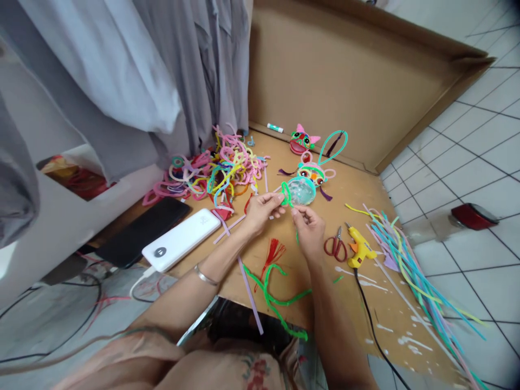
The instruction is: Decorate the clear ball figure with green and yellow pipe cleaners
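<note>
Between my hands is a bright green pipe cleaner (286, 194), bent into a loop. My left hand (265, 211) pinches it from the left, and my right hand (309, 226) grips its lower right end with thumb and finger. Just behind it sits a round, see-through ball with a teal rim (303, 190); I cannot tell whether the loop touches it. More green pipe cleaners (268, 290) lie curled on the table below my hands, beside a red tassel (273, 254). Red-handled scissors (336, 246) rest to the right of my right hand.
A yellow glue gun (359, 246) with a black cord and a bundle of pipe cleaners (410, 265) lie right. Tangled pipe cleaners (227, 168), a white power bank (181, 241) and a black phone (142, 233) are left. Decorated animal faces (301, 142) stand near the cardboard wall (317, 70).
</note>
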A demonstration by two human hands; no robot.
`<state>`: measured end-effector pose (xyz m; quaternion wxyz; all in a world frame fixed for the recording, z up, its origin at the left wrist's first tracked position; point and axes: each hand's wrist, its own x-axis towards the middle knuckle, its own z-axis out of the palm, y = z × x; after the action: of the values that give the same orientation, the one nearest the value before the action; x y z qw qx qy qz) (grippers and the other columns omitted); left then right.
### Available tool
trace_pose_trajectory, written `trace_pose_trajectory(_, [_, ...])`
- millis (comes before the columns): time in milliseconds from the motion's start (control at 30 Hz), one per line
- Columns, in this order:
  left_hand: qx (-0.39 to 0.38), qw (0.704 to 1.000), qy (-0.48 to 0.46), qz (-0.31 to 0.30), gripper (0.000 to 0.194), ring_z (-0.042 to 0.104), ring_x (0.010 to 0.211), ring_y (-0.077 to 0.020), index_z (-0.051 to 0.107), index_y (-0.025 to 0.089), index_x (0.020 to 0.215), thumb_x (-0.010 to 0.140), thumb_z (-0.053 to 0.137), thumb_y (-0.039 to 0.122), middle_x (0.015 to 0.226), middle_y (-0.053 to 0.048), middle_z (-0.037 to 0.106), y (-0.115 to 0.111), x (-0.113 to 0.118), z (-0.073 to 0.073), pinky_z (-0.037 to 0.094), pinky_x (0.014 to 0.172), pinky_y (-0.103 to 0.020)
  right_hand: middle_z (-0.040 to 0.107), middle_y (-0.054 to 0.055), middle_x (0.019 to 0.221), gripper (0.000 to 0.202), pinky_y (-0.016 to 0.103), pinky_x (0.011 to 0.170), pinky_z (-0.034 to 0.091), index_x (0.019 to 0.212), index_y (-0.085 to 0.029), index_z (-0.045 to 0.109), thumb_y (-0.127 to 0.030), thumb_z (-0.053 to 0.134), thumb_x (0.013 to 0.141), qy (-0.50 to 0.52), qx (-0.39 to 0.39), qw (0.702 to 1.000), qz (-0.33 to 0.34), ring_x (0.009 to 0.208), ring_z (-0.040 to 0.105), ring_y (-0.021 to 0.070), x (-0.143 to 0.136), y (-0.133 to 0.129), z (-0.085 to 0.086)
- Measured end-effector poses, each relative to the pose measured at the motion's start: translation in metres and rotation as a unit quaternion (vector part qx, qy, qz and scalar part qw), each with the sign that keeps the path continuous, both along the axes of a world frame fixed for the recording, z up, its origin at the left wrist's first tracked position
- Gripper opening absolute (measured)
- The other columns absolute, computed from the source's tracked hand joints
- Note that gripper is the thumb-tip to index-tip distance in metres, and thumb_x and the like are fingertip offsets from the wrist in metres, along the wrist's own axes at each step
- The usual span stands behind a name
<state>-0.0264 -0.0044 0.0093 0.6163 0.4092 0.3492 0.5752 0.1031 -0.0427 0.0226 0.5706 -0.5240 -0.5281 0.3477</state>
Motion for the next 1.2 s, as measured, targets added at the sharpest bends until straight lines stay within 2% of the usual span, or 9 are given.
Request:
trace_pose_trajectory(167, [-0.007, 1.0, -0.018, 0.015, 0.047, 0.053, 0.046, -0.006, 0.066, 0.012, 0.076, 0.06, 0.08, 0.053, 0.058, -0.001, 0.065, -0.002, 0.0027, 0.0011, 0.04, 0.046, -0.018, 0.061, -0.002, 0.059, 0.021, 0.023, 0.049, 0.036, 0.077, -0.018, 0.069, -0.038, 0.062, 0.078, -0.062, 0.014, 0.998, 0.012, 0.05, 0.046, 0.0097, -0.0023, -0.004, -0.0017])
trace_pose_trajectory(367, [0.002, 1.0, -0.009, 0.029, 0.046, 0.052, 0.044, -0.0054, 0.064, 0.012, 0.074, 0.06, 0.08, 0.053, 0.057, 0.0, 0.064, -0.0014, 0.0039, -0.0018, 0.039, 0.045, -0.018, 0.064, -0.001, 0.06, 0.019, 0.023, 0.051, 0.039, 0.075, -0.018, 0.068, -0.036, 0.062, 0.079, -0.073, 0.021, 0.997, 0.016, 0.052, 0.052, 0.0106, -0.0024, -0.0054, -0.0019])
trace_pose_trajectory(533, [-0.008, 0.999, -0.016, 0.035, 0.05, 0.051, 0.043, -0.0052, 0.064, 0.012, 0.072, 0.053, 0.083, 0.054, 0.054, 0.002, 0.063, -0.0005, 0.0057, -0.0023, 0.039, 0.044, -0.017, 0.068, 0.0, 0.065, 0.02, 0.023, 0.054, 0.041, 0.079, -0.018, 0.07, -0.036, 0.061, 0.08, -0.084, 0.017, 0.996, 0.024, 0.055, 0.056, 0.0111, -0.0032, -0.0069, -0.0018])
trace_pose_trajectory(967, [-0.051, 0.996, -0.074, -0.014, 0.057, 0.06, 0.05, -0.0078, 0.066, 0.01, 0.079, 0.041, 0.092, 0.043, 0.059, -0.001, 0.067, -0.0012, 0.0014, 0.0053, 0.047, 0.05, -0.018, 0.068, 0.0, 0.06, 0.022, 0.022, 0.049, 0.039, 0.075, -0.016, 0.07, -0.036, 0.061, 0.076, -0.088, 0.018, 0.996, 0.004, 0.048, 0.053, 0.0096, -0.003, -0.0035, -0.0021])
trace_pose_trajectory(1200, [-0.017, 0.998, -0.042, 0.037, 0.052, 0.057, 0.047, -0.0078, 0.065, 0.01, 0.079, 0.046, 0.09, 0.042, 0.056, 0.001, 0.065, -0.0017, 0.006, 0.0031, 0.044, 0.048, -0.019, 0.069, 0.001, 0.063, 0.021, 0.023, 0.052, 0.042, 0.078, -0.017, 0.071, -0.035, 0.06, 0.079, -0.115, 0.026, 0.993, 0.013, 0.05, 0.055, 0.0109, -0.0031, -0.0044, -0.0053])
